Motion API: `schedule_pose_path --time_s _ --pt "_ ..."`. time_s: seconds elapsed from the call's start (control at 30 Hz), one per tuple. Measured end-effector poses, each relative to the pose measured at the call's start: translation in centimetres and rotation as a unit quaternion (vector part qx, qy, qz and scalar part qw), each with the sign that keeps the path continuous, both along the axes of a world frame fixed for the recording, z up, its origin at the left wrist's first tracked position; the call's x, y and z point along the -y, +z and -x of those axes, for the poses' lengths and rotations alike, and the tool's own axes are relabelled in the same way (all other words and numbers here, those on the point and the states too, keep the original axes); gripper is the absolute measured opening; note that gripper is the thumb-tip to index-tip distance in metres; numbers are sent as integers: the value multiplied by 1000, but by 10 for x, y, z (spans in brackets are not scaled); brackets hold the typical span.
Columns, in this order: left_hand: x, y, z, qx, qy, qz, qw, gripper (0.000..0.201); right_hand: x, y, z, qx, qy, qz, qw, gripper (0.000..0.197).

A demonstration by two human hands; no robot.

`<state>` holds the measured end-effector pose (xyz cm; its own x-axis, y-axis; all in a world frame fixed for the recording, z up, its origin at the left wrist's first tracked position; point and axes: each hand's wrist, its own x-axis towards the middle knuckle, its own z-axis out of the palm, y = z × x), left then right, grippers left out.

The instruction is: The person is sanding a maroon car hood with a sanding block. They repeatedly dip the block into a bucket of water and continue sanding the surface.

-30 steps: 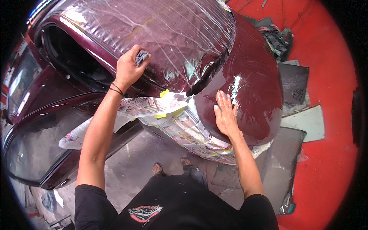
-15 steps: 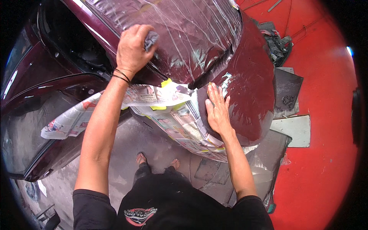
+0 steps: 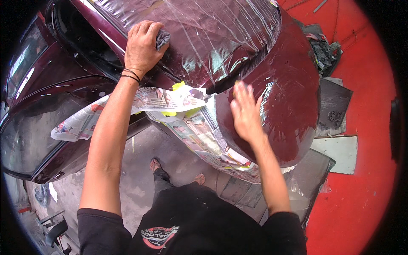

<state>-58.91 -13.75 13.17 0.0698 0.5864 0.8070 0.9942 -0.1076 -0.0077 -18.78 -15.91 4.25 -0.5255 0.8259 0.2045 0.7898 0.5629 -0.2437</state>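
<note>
A crumpled grey cloth is gripped in my left hand, which rests by the edge of a maroon car's film-covered panel. My right hand lies on the glossy, wet-looking maroon fender, fingers stretched out and slightly blurred. A small yellowish edge shows at its fingertips; what it belongs to is hidden. Newspaper sheets cover the car's side just below both hands, held with pieces of yellow tape. A dark gap runs between the film-covered panel and the fender.
The car's open door stands at the left. Dark crumpled sheeting, a dark flat panel and a white board lie on the red floor at the right. My feet stand on grey floor.
My right hand has slid a little up the fender relative to the newspaper. My left hand keeps the cloth at nearly the same spot. The whole view has shifted slightly.
</note>
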Motion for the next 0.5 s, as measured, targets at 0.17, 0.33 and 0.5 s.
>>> schedule_pose_path --time_s 0.17,0.33,0.5 --pt "-7 3 -9 16 -5 -3 1000 56 -49 7 -27 19 -52 3 998 65" --pt "-5 6 -9 11 25 14 1000 61 -55 2 -5 -26 -123 26 992 66" --pt "0 5 -12 27 13 16 999 56 65 -2 7 20 39 -13 999 66"
